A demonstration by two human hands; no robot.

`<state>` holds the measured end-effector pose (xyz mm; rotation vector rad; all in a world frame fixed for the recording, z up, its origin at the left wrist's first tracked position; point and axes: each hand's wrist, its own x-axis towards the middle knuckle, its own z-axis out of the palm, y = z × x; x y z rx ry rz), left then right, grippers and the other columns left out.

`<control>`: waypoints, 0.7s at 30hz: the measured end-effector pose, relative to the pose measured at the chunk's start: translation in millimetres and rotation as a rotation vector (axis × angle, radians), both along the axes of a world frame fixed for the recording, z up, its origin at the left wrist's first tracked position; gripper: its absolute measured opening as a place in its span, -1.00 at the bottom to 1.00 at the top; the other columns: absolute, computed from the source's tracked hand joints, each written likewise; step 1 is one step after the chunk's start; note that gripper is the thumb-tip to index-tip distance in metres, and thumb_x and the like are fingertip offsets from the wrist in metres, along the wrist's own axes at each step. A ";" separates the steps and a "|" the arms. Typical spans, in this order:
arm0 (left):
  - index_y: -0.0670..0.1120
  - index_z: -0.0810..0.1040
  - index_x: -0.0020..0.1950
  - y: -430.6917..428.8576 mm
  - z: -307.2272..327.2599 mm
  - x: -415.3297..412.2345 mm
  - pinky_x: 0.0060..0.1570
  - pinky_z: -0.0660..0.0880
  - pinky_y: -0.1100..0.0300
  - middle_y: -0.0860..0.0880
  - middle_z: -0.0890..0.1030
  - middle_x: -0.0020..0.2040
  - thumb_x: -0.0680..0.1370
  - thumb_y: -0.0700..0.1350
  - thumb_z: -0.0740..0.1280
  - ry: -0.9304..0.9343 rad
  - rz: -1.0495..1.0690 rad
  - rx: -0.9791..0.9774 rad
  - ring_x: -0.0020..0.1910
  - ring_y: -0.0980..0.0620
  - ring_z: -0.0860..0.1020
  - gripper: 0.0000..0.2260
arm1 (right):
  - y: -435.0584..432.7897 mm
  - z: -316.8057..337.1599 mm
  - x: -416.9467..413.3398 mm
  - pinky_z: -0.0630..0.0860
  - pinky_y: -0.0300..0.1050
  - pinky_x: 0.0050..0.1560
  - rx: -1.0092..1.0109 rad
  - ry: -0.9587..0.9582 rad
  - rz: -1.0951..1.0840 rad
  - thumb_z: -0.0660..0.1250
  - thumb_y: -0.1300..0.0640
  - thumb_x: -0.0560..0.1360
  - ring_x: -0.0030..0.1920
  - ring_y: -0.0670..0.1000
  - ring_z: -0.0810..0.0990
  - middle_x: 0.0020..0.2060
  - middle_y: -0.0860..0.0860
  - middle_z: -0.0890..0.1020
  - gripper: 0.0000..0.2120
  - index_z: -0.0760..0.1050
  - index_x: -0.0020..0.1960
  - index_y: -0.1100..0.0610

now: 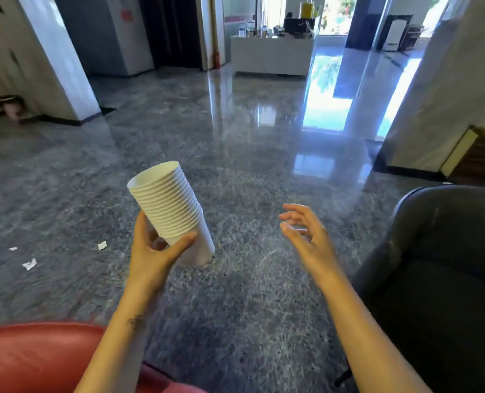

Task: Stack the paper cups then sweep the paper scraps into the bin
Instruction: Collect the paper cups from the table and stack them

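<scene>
A tall stack of white paper cups (170,207) is held tilted, mouth up and to the left, in my left hand (155,252), which grips the lower part of the stack above the grey stone floor. My right hand (306,229) hovers to the right of the stack, apart from it, fingers spread and holding nothing. Several white paper scraps (29,264) lie on the floor at the left, with one scrap (102,245) closer to my left hand. No bin is in view.
A red seat (34,355) fills the bottom left corner. A dark grey armchair (445,265) stands at the right. Far back are a white counter (272,56) with bottles, white pillars and a bright glass entrance. The polished floor (235,137) stretches between them.
</scene>
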<state>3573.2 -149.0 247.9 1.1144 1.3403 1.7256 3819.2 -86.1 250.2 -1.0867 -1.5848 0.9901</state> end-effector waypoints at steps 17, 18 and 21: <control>0.13 0.42 0.27 220.9 6.7 -269.3 -0.09 0.49 0.16 0.12 0.62 0.05 0.17 -0.12 0.56 -0.037 0.606 -0.011 -0.02 0.17 0.59 -0.29 | 357.4 6.3 -329.1 0.43 -0.41 -0.07 -0.099 0.001 0.509 0.27 0.09 0.54 -0.06 -0.27 0.53 -0.07 -0.13 0.58 -0.85 0.45 -0.01 -0.18; 0.11 0.42 0.28 241.5 6.3 -289.1 -0.10 0.50 0.19 0.09 0.61 0.06 0.14 -0.08 0.57 -0.035 0.618 -0.005 -0.02 0.16 0.59 -0.26 | 378.9 6.7 -360.0 0.43 -0.40 -0.07 -0.097 0.000 0.540 0.27 0.08 0.54 -0.06 -0.26 0.52 -0.08 -0.16 0.56 -0.86 0.45 0.00 -0.17; 0.12 0.41 0.28 295.2 13.3 -357.3 -0.11 0.55 0.24 0.08 0.58 0.08 0.14 -0.15 0.62 -0.011 0.696 0.018 -0.03 0.21 0.59 -0.23 | 438.8 24.2 -460.8 0.40 -0.51 -0.11 -0.060 -0.008 0.630 0.27 0.06 0.54 -0.08 -0.30 0.51 -0.10 -0.21 0.53 -0.87 0.46 0.09 -0.06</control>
